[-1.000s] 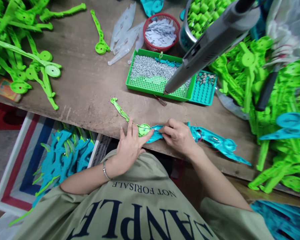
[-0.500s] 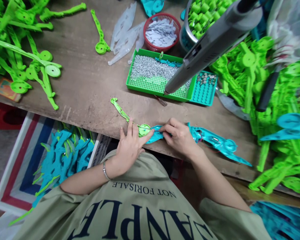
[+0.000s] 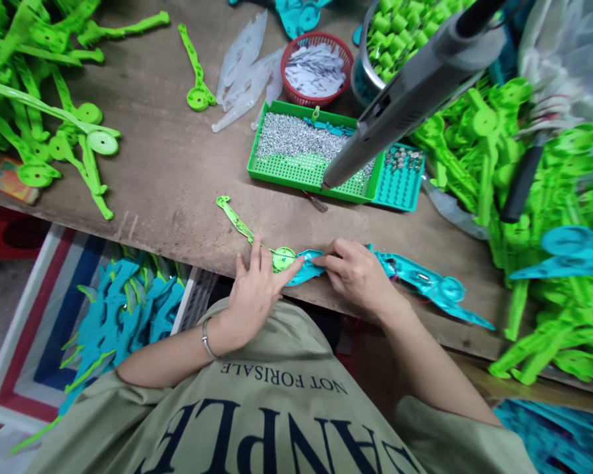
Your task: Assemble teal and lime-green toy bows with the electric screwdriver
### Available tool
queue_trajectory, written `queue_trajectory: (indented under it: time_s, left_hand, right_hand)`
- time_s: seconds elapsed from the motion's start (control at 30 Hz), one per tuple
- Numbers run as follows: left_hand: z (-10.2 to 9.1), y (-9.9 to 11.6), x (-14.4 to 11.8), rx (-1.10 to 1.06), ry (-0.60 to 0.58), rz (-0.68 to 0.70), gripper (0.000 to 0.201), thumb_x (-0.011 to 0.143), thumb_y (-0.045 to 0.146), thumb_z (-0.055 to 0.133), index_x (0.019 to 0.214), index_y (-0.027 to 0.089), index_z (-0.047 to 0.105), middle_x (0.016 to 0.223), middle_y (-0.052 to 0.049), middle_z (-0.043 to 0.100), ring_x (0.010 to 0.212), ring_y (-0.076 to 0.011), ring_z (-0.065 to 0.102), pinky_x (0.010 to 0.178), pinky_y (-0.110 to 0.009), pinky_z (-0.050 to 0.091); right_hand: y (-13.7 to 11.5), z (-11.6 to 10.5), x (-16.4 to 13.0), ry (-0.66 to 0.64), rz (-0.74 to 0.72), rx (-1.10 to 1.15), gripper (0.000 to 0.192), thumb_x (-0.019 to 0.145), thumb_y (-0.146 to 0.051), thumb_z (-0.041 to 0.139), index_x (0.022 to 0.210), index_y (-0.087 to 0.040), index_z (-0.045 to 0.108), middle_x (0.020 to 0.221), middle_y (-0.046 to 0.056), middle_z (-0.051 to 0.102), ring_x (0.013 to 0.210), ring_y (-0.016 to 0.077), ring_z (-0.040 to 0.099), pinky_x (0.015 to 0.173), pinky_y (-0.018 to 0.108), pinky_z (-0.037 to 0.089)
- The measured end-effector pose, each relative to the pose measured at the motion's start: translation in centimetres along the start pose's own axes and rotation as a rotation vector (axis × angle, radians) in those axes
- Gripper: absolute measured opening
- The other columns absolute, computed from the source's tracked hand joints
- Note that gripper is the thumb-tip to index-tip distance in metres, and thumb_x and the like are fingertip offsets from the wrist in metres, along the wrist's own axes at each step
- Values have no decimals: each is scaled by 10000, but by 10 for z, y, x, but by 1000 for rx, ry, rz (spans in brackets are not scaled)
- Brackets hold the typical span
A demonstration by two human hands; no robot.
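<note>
At the table's near edge, a blue plastic shell (image 3: pixel 304 271) lies with a green arm-shaped part (image 3: pixel 283 259), whose round disc overlaps the shell's left end. My left hand (image 3: pixel 254 289) rests over these parts with its fingers stretched and spread, the index fingertip pressing on the blue shell. The fingers of my right hand (image 3: pixel 358 280) are pinched together over the shell, close to that fingertip; whatever they grip is too small to make out. Just right of my right hand lies more blue plastic housing (image 3: pixel 425 280) with thin wires on it.
A green tray (image 3: pixel 271 172) of small metal screws stands ahead, beside a blue tray (image 3: pixel 405 184) and a red basket (image 3: pixel 321 99). A grey screwdriver-like tool (image 3: pixel 400 105) hangs over them. Green parts pile up left (image 3: pixel 39 85) and right (image 3: pixel 489 125). A lined box (image 3: pixel 10 368) holds blue-green assemblies.
The right hand's fingers have shifted slightly over the blue shell, the index finger now straighter. My left hand holds its place. The whole view has moved a little.
</note>
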State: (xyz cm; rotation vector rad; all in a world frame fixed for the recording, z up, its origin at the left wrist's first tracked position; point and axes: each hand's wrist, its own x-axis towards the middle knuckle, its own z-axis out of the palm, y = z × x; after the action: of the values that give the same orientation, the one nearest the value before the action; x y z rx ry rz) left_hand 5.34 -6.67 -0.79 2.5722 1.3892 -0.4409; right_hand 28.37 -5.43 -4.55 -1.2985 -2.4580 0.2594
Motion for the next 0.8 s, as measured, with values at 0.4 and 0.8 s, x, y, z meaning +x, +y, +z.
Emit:
queue_trajectory:
  time_s: [0.4,0.8]
  left_hand:
    - [9,-1,0,22,42,14,1012,877,304,796,1627,471,138,1538,-219,503,1536,-496,292,1057,-653,496]
    - [-2,-1,0,-27,38,4,1089,839,268,833,1621,470,104,1531,-217,514,1532,-487,307,1059,-663,495]
  right_hand:
    - [4,-12,-14,10,236,180,301,920,-47,481,932,-186,748,838,59,604,750,181,602,675,304,496]
    - [2,3,-25,187,310,47,220,903,-82,537,842,-206,709,734,30,610,700,181,593,655,304,471]
